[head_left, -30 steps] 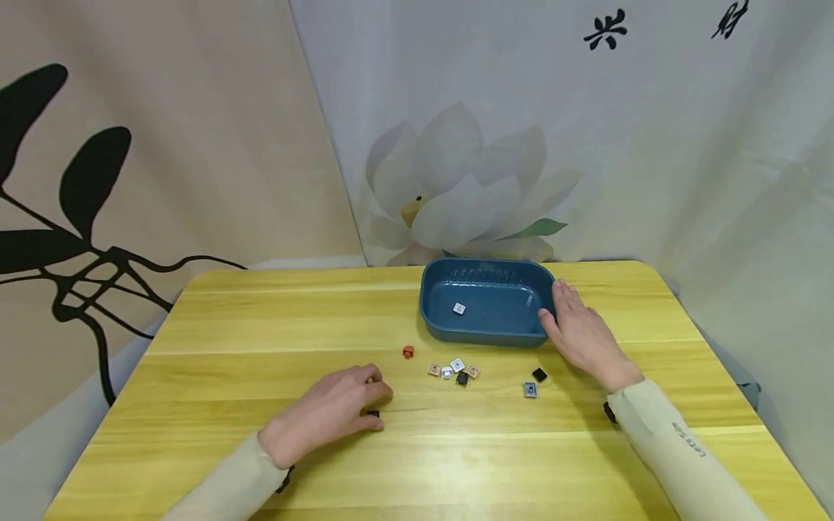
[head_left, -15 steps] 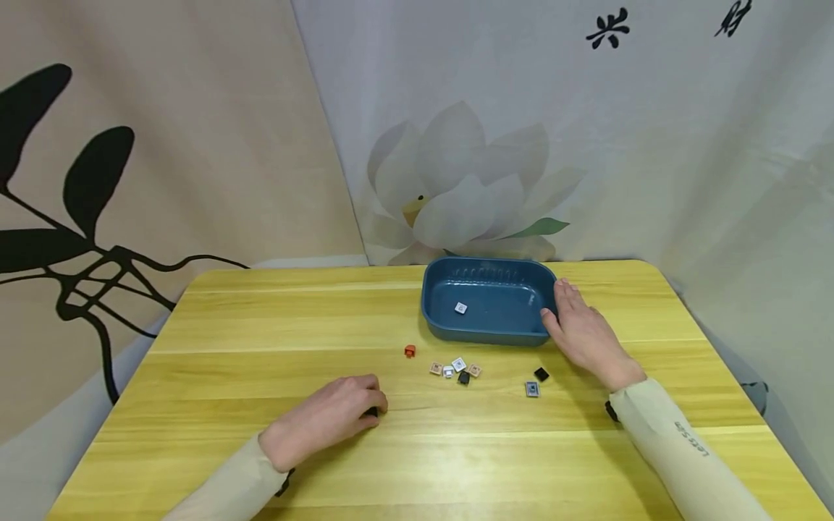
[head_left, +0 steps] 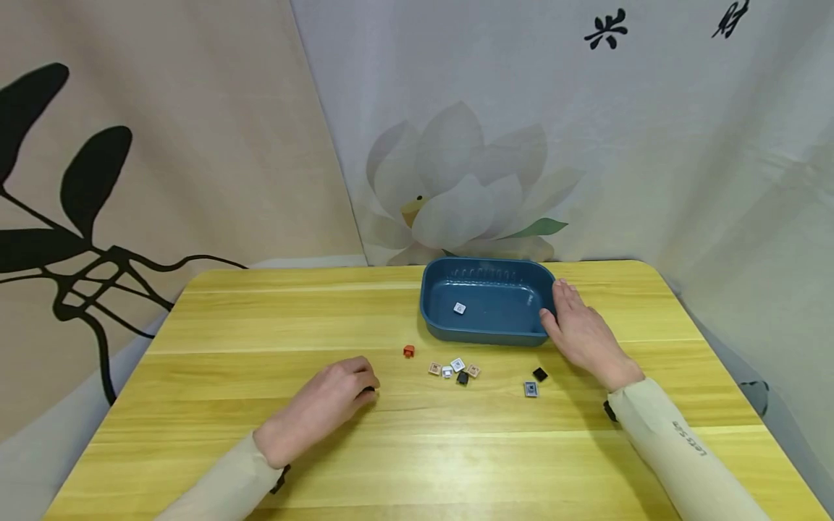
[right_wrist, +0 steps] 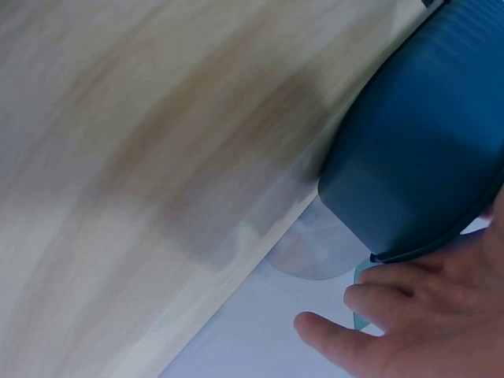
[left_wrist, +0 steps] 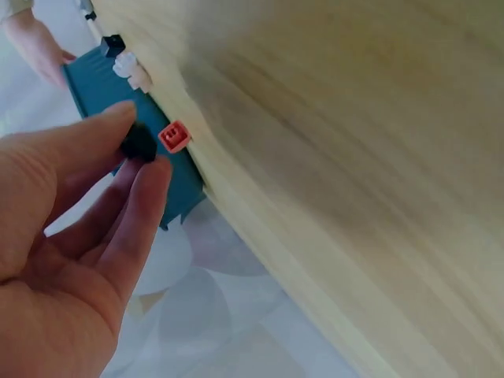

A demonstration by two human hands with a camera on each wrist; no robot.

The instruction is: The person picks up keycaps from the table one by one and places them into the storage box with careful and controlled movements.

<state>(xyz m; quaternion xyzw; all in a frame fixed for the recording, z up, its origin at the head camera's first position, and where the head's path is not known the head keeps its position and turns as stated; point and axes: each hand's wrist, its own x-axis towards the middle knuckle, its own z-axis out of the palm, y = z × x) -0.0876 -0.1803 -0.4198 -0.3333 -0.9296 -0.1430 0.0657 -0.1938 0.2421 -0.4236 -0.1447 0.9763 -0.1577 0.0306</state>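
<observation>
My left hand (head_left: 326,403) pinches a black keycap (left_wrist: 140,142) between thumb and fingertips, raised a little off the table. Beyond it a red keycap (head_left: 408,351) lies on the wood. My right hand (head_left: 584,339) rests along the right end of a dark blue rectangular dish (head_left: 489,338), fingers extended outside and thumb at the rim. One white keycap (head_left: 460,308) lies in the dish. In front of the dish is a small cluster: a beige keycap (head_left: 434,369), white ones, a black keycap (head_left: 462,378) and another beige one.
Nearer the right hand lie a grey keycap (head_left: 531,389) and a black square keycap (head_left: 540,374). The wooden table (head_left: 260,311) ends at a back edge against a printed curtain (head_left: 274,145), just behind the dish.
My left hand has closed its fingers on the black keycap, picked it up from the table and drawn it slightly back and up. The right hand and dish stay put.
</observation>
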